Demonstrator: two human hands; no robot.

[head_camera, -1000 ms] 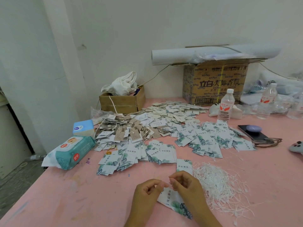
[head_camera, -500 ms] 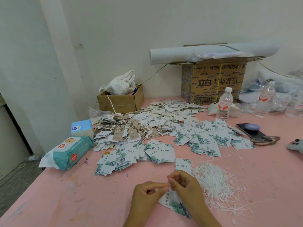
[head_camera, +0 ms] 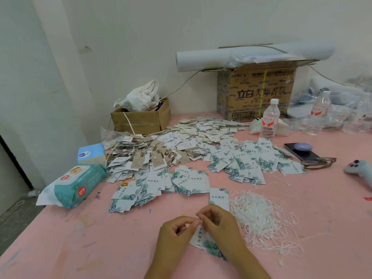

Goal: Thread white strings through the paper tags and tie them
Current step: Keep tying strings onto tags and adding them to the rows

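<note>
Head view shows the left hand point(head_camera: 177, 232) and the right hand point(head_camera: 220, 224) low over the pink table point(head_camera: 80, 248). Their fingertips are pinched together just above one leaf-printed tag point(head_camera: 207, 241). Probably they hold a white string, but it is too thin to see. The string pile point(head_camera: 259, 218) lies just to the right. For a good knot, pull both ends evenly and keep the tag flat.
</note>
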